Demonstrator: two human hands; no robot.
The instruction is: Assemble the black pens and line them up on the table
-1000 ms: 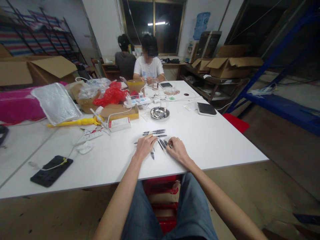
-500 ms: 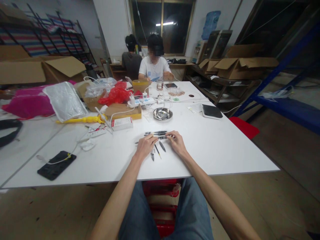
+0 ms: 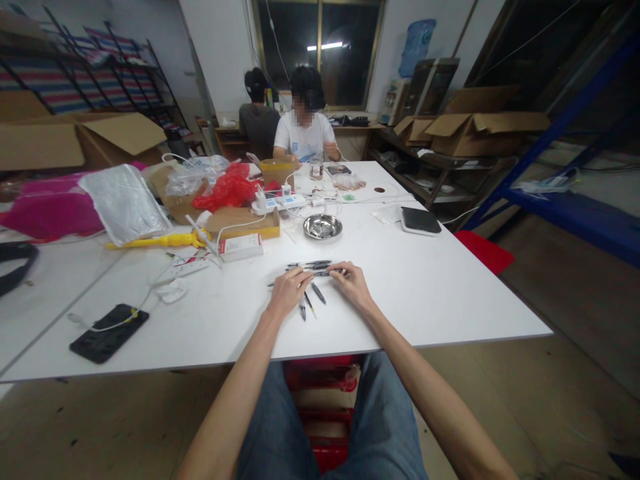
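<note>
Black pen [image 3: 321, 273] | between left hand [image 3: 289, 292] and right hand [image 3: 353, 285] | both pinching narrowly

Arms [image 3: 247, 373] extended | left hand [image 3: 289, 292] palm-down, curled | right hand [image 3: 353, 285] pinching

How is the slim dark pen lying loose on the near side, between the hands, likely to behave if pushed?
The slim, dark, straight pen would probably roll if pushed sideways, given its narrow barrel on the smooth-looking white tabletop, though a clip, too small to make out, might stop it. It looks stiff, with no visible bend, and likely light, being so slim.
</note>
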